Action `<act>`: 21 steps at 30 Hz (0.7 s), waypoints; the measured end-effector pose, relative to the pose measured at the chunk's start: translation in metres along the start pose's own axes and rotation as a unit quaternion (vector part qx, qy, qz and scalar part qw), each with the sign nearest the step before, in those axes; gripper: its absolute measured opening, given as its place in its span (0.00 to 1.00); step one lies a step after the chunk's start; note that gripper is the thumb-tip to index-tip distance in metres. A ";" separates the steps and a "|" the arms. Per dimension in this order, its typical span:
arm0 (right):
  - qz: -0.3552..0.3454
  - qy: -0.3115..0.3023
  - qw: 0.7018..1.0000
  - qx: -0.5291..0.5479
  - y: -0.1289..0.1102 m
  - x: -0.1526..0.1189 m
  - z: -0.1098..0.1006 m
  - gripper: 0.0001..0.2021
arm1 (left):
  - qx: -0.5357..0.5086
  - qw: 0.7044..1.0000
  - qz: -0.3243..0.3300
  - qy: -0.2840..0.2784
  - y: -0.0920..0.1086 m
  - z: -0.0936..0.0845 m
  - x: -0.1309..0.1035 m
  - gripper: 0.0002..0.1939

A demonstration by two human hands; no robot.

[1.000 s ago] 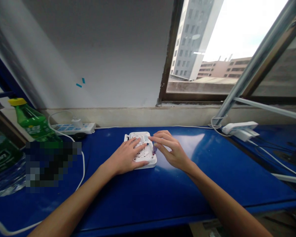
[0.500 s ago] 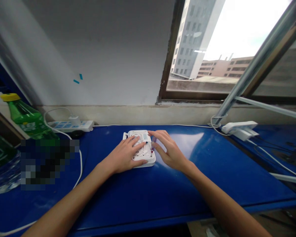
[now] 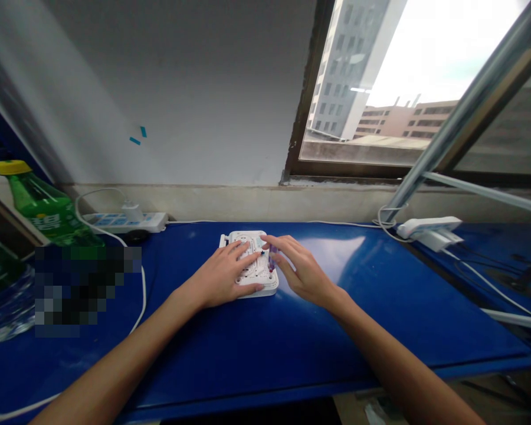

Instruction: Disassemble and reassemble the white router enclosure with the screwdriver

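Note:
A white plastic box with many small vent holes [image 3: 262, 273], like an upturned router, lies flat on the blue table. A short white stub, perhaps a folded antenna, sticks out at its far left corner. My left hand [image 3: 228, 271] rests on the box's left part with fingers spread, pressing on its surface. At the right edge, my right hand [image 3: 303, 265] pinches a small screwdriver [image 3: 273, 255] with a clear purplish handle between thumb and fingers. The screwdriver stands about upright, its reddish lower end at the box near the right corner. Its tip is too small to make out.
On the left stand a green bottle with a yellow cap [image 3: 42, 203] and another, cut-off bottle [image 3: 2, 289]. A power strip [image 3: 153, 222] lies by the wall, its white cable [image 3: 144, 289] crossing the table. Another white power strip [image 3: 429, 227] sits right, near a metal pole [image 3: 446, 112].
Both hands and the box keep nearly the same place. The right fingers have shifted slightly around the screwdriver handle, which shows a little more. The whole view has moved slightly.

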State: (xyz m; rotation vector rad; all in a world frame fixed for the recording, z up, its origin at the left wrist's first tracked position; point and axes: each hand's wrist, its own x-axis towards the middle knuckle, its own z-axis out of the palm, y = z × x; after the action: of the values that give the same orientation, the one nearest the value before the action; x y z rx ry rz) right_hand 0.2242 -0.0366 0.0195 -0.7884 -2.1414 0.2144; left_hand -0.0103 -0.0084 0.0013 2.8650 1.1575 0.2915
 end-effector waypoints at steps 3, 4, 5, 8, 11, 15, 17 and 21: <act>0.011 0.005 0.999 0.050 0.000 0.000 0.002 0.20 | -0.002 1.000 -0.001 0.001 0.000 0.000 0.000 0.39; 0.016 0.012 0.998 0.060 0.001 0.000 0.002 0.20 | -0.003 1.000 0.001 0.002 0.000 0.000 0.000 0.39; 0.019 0.020 0.998 0.064 0.001 0.001 0.002 0.19 | -0.003 1.000 0.002 0.002 0.000 -0.001 0.000 0.39; 0.020 0.040 0.998 0.051 0.000 0.002 0.001 0.15 | -0.001 1.000 0.003 -0.001 0.001 -0.003 0.000 0.39; 0.018 0.039 0.998 0.035 -0.002 0.005 -0.001 0.11 | 0.003 1.000 -0.003 -0.008 0.002 -0.004 0.000 0.39; 0.033 0.055 0.998 0.016 0.000 0.005 -0.002 0.06 | 0.004 1.000 -0.005 -0.008 0.002 -0.003 0.000 0.40; 0.036 0.047 0.998 0.030 0.001 0.004 -0.002 0.09 | 0.004 1.000 -0.007 -0.006 0.001 -0.002 0.000 0.40; 0.024 0.002 0.996 0.088 0.000 0.002 -0.002 0.18 | -0.012 1.000 -0.001 0.003 0.000 0.000 0.000 0.39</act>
State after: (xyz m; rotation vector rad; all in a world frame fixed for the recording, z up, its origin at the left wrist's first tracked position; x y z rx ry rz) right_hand 0.2252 -0.0355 0.0221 -0.7360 -2.0687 0.4205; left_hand -0.0101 -0.0082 0.0014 2.8440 1.1498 0.3105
